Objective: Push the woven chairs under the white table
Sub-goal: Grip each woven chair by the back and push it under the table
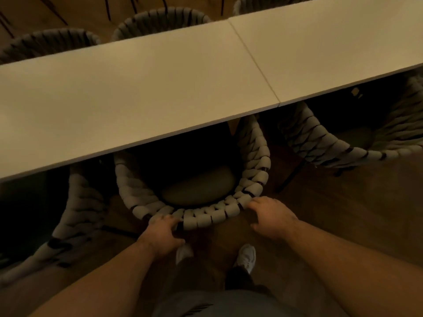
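A long white table runs across the view, made of two tops joined at a seam. Directly below me stands a woven chair with a thick rope back and a round seat cushion; its front half is tucked under the table edge. My left hand grips the back rim on the left, fingers curled over the weave. My right hand rests on the rim's right side with its fingertips touching the rope.
Another woven chair sits to the right, partly under the table, and one to the left. Two more chair backs show beyond the far edge. The floor is dark wood; my white shoes stand behind the chair.
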